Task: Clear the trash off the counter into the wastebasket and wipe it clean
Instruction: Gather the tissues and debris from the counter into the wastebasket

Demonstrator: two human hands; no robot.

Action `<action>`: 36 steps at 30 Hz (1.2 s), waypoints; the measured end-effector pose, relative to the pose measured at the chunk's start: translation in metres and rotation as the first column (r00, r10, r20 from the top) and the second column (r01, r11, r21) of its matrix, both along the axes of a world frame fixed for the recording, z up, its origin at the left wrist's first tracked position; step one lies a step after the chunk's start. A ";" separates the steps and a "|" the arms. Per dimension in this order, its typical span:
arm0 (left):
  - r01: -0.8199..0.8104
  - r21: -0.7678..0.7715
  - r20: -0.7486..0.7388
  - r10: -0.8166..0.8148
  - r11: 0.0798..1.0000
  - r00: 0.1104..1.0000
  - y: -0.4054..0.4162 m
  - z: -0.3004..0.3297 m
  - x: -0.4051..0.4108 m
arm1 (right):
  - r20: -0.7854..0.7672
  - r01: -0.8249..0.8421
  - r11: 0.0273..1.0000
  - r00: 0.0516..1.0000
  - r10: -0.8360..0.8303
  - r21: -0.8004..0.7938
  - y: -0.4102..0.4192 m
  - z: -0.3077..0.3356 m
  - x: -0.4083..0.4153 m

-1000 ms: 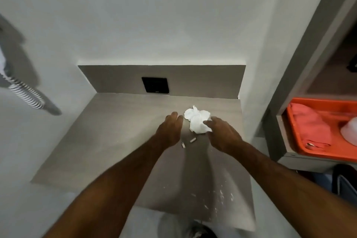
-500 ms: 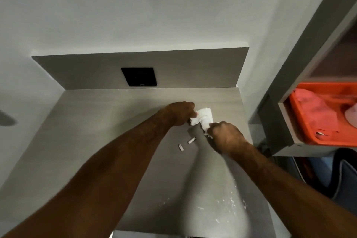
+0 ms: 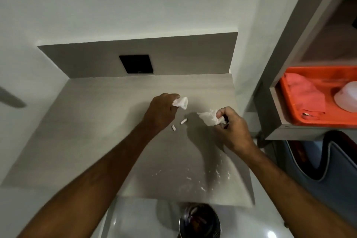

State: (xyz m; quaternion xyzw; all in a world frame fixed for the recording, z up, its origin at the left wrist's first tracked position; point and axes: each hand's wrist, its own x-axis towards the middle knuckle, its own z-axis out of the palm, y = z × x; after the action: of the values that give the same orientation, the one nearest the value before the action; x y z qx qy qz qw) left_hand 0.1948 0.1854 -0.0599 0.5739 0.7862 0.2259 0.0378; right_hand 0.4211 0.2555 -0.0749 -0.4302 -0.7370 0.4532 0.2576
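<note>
So I've got a wad of white tissue [image 3: 181,102] pinched in my left hand [image 3: 161,111], fingers closed round it, held just above the far-middle part of the grey counter [image 3: 92,121]. My right hand [image 3: 230,127] is closed on a second crumpled tissue [image 3: 208,117], a bit nearer and to the right, also off the surface as far as I can tell. Between and just near of my hands, two small white scraps [image 3: 178,124] lie on the counter. Closer to me, white crumbs [image 3: 202,177] are scattered near the front edge. Right below that edge is the round wastebasket [image 3: 200,222], with some trash inside. Off to the right, a shelf holds an orange tray [image 3: 289,106] with a pink cloth [image 3: 305,96] in it.
</note>
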 end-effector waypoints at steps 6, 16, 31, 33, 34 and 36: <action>-0.355 0.164 0.389 0.270 0.920 0.881 -0.156 0.000 0.131 | -0.232 -0.034 0.988 0.973 -0.001 -0.148 -0.102 0.004 0.091; -0.315 -0.442 0.336 0.481 0.840 0.810 -0.272 -0.231 0.247 | 0.119 -0.096 0.932 0.982 0.145 -0.349 -0.210 -0.208 0.162; -0.145 -0.716 0.331 0.515 0.683 0.790 -0.240 -0.436 0.215 | 0.573 -0.205 0.866 0.677 0.463 -0.457 -0.212 -0.446 0.107; -0.166 -0.689 0.311 0.495 0.705 0.811 -0.238 -0.425 0.211 | 0.559 -0.217 0.832 0.652 0.513 -0.511 -0.211 -0.445 0.110; -0.186 -0.667 0.297 0.487 0.721 0.821 -0.238 -0.415 0.207 | 0.539 -0.203 0.828 0.673 0.506 -0.523 -0.210 -0.438 0.112; -0.241 -0.601 0.290 0.490 0.762 0.822 -0.242 -0.385 0.201 | 0.485 -0.215 0.856 0.747 0.455 -0.471 -0.210 -0.412 0.112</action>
State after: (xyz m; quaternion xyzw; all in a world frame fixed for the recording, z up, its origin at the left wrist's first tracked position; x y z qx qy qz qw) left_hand 0.3954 -0.0567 -0.4451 0.3055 0.8873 0.1194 0.3242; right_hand 0.5335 0.0457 -0.4864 -0.4467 -0.7418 0.4750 -0.1567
